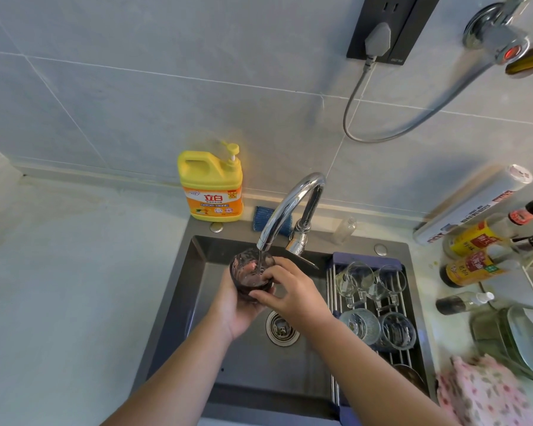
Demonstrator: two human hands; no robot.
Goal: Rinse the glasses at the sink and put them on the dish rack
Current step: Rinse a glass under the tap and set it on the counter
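Note:
A dark tinted glass (249,273) is held over the sink (185,290) under the chrome faucet (290,207), and water runs into it. My left hand (237,312) cups the glass from below and behind. My right hand (285,290) grips its rim, fingers reaching into the mouth and thumb on the outer wall. The dish rack (333,290) lies across the right side of the sink. Several clear glasses rest on the rack, among them a handled cup (353,276), a ribbed glass (359,325) and a darker tumbler (397,330).
A yellow detergent jug (211,187) and a blue sponge (266,218) stand behind the sink. The drain (280,329) lies below my hands. Sauce bottles (477,265), a plate stack (526,342) and a pink cloth (483,392) crowd the right counter. The power cord (354,96) hangs on the wall.

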